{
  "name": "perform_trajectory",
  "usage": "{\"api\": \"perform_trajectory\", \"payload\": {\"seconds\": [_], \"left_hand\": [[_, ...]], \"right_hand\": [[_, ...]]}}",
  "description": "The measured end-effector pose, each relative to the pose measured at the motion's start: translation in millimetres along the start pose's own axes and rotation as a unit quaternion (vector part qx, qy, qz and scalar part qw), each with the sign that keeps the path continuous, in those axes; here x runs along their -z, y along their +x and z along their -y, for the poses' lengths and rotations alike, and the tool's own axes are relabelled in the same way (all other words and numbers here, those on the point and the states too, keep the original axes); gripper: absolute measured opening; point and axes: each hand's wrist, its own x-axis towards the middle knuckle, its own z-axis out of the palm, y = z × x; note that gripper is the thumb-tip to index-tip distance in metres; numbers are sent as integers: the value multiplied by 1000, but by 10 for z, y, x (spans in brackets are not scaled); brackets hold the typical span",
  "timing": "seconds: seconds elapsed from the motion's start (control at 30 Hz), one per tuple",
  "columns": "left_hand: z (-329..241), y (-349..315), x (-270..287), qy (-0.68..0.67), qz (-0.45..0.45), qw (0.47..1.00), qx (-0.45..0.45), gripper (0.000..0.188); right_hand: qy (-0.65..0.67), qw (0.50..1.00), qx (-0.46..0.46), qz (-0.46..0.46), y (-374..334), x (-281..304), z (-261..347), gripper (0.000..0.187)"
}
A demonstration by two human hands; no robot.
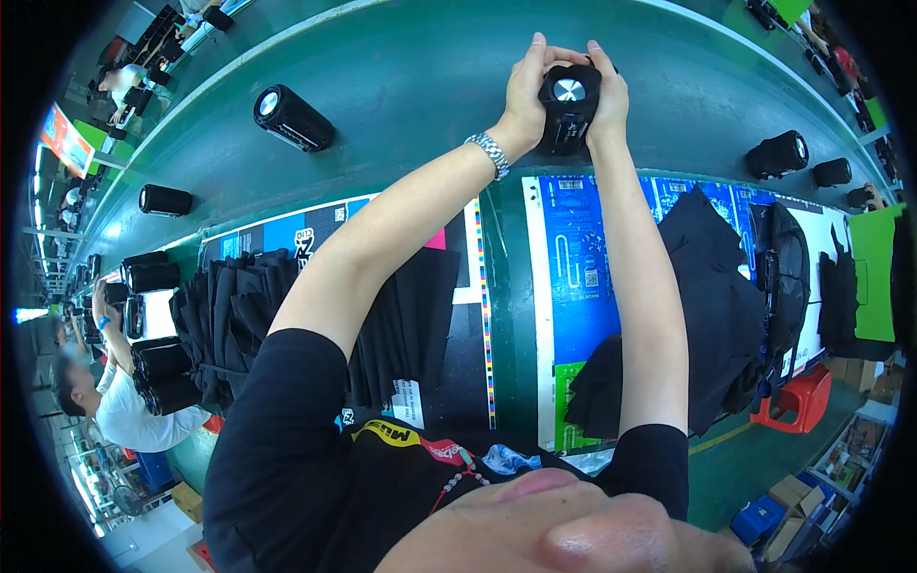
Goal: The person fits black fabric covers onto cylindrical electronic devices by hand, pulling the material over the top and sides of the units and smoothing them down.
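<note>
Both my arms reach forward over the green belt surface (411,95). Between my hands is a black cylindrical speaker (567,134) with a shiny silver disc on its top end. My left hand (528,93) grips its left side, and my right hand (610,98) wraps the right side. The edge around the disc looks uneven; whether dark cloth covers part of it I cannot tell. Another black speaker (296,119) lies on the belt to the left. Nearer to me, dark cloth pieces (234,315) lie stacked on the left, and more black cloth (702,306) sits under and beside my right forearm.
Printed blue sheets (573,286) cover the bench on the right. More speakers (778,155) stand along the belt at right and a speaker (164,200) lies at far left. A co-worker in white (143,420) works at the left. A red stool (798,399) stands at lower right.
</note>
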Motion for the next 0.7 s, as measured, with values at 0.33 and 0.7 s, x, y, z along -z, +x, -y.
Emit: {"api": "perform_trajectory", "payload": {"seconds": [0.33, 0.7], "left_hand": [[-69, 109, -267, -34, -59, 997, 45, 65], [96, 34, -370, 55, 72, 995, -31, 67]], "right_hand": [[-31, 997, -3, -64, -7, 62, 193, 33], [51, 996, 53, 55, -164, 366, 210, 32]]}}
